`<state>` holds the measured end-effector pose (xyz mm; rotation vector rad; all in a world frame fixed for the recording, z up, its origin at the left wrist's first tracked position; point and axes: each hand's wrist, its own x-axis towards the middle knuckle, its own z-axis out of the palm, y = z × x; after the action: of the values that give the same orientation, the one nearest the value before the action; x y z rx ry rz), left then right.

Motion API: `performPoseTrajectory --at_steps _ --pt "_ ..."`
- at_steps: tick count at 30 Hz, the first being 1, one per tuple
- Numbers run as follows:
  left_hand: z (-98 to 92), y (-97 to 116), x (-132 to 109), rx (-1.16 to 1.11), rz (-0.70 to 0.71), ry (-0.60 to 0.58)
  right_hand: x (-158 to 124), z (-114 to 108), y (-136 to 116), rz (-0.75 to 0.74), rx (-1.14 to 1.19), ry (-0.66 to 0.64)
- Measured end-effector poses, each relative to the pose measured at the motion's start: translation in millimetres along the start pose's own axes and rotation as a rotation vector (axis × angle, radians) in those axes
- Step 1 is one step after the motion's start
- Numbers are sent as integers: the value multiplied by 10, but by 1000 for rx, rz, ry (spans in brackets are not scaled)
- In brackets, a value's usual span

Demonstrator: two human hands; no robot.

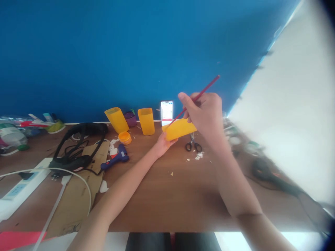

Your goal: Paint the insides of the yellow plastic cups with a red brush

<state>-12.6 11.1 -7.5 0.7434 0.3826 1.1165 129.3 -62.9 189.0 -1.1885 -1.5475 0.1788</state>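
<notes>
My left hand (164, 143) grips the near end of a yellow piece (180, 129), box-like or tube-like, and holds it tilted above the table. In my right hand (205, 109) is a thin red paintbrush (208, 86), pinched between thumb and fingers. Its lower end reaches the yellow piece's upper left edge; the tip is too small to make out. Two more yellow containers, one leaning (117, 120) and one upright (146, 121), stand by the wall. Next to them sits a small open jar of yellow-orange paint (125, 138).
Scissors (193, 143) lie just under the yellow piece, with paper scraps around. A phone (166, 113) leans on the blue wall. To the left are a blue glue gun (115, 157), a black headset (78, 146), cardboard (75, 198) and a white power strip (24, 188).
</notes>
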Motion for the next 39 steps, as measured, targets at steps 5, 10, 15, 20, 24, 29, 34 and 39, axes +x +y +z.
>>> performPoseTrajectory --at_steps 5,10,15,20,24,29,34,39 --pt "4 9 3 -45 -1 9 36 35 60 -3 -42 45" --pt "14 23 3 -92 -28 40 60 36 124 -14 -84 80" --pt "-1 35 4 -64 -30 16 89 -71 171 -30 -151 147" --pt "-16 22 6 -65 -37 35 110 -221 226 19 -174 207" --pt "7 19 -4 -50 -24 37 123 -354 249 57 -235 258" --pt "79 43 -37 -13 -41 108 92 -523 200 67 -297 325" --pt "30 30 -15 -36 -78 66 -8 -547 51 -8 -61 204" --pt "-39 -3 26 -31 -92 73 7 -338 35 41 92 -81"
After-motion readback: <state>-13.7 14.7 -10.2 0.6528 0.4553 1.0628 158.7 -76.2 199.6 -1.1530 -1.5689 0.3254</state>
